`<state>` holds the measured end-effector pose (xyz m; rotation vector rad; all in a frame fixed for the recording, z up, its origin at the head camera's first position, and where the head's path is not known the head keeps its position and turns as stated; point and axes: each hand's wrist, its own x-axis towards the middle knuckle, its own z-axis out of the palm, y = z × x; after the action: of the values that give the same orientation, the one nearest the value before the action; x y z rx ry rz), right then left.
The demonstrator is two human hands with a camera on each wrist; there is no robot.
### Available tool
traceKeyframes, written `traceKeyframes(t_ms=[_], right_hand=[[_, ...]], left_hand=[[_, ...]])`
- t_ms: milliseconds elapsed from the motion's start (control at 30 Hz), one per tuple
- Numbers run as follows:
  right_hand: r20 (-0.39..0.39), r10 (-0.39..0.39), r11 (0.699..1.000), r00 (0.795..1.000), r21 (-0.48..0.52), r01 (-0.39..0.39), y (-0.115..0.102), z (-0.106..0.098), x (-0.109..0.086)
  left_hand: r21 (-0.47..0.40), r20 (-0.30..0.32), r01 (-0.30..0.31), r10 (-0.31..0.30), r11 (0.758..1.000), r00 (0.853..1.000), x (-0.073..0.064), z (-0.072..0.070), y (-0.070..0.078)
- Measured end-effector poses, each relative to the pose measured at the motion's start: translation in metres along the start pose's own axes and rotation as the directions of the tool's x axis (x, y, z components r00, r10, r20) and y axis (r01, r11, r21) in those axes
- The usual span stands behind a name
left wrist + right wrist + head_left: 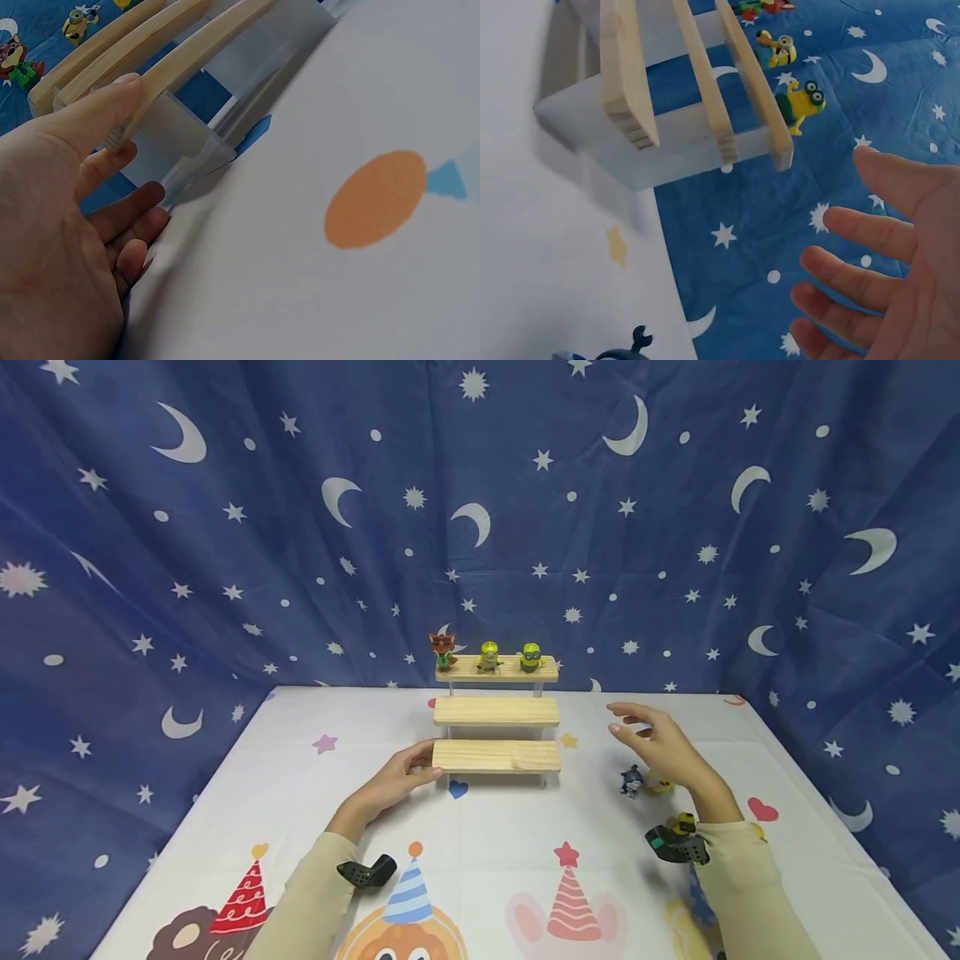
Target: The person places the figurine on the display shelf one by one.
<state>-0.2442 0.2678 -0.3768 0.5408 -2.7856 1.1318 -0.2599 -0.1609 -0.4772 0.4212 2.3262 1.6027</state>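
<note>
A three-step display shelf [496, 757] with pale wooden boards on clear supports stands at the middle of the table. My left hand [395, 783] pinches the left end of its lowest board, thumb over the edge and index finger underneath, as the left wrist view shows. On the top board stand a red fox figurine [443, 652] and two yellow Minion figurines, one in the middle [489, 657] and one at the right [531, 657]. My right hand [663, 745] is held right of the shelf, fingers spread and holding nothing in the right wrist view [885, 277].
Below my right hand, a small dark-and-white figurine [632, 781] and a yellow one [659, 784] are on the table. Another yellow figurine [683, 823] shows beside the right wrist camera. A blue star-patterned curtain [510, 527] hangs behind the table.
</note>
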Motion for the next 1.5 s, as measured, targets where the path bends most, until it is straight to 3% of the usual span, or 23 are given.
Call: traceKeyframes(t_ms=[267, 567, 767, 1200, 1500], right_hand=[[0.026, 0.016, 1.000, 1.000, -0.016, -0.015, 0.011, 0.003, -0.002], [0.118, 0.146, 0.972, 0.982, -0.199, -0.121, 0.027, 0.002, -0.007], [0.145, 0.146, 0.971, 0.979, -0.208, -0.114, 0.030, 0.000, -0.008], [0.241, 0.229, 0.945, 0.943, -0.287, -0.156, 0.031, -0.004, -0.011], [0.253, 0.205, 0.934, 0.946, -0.340, -0.111, 0.033, 0.002, -0.010]], left_hand=[[0.016, -0.009, -0.006, 0.006, 1.000, 1.000, 0.000, -0.002, 0.002], [0.015, 0.003, 0.004, -0.005, 1.000, 1.000, 0.000, -0.001, 0.002], [0.020, -0.003, 0.004, -0.004, 1.000, 1.000, 0.000, 0.000, 0.001], [-0.002, 0.007, 0.014, -0.014, 1.000, 1.000, 0.000, 0.000, 0.002], [0.005, 0.005, 0.000, 0.000, 1.000, 1.000, 0.001, -0.001, -0.002]])
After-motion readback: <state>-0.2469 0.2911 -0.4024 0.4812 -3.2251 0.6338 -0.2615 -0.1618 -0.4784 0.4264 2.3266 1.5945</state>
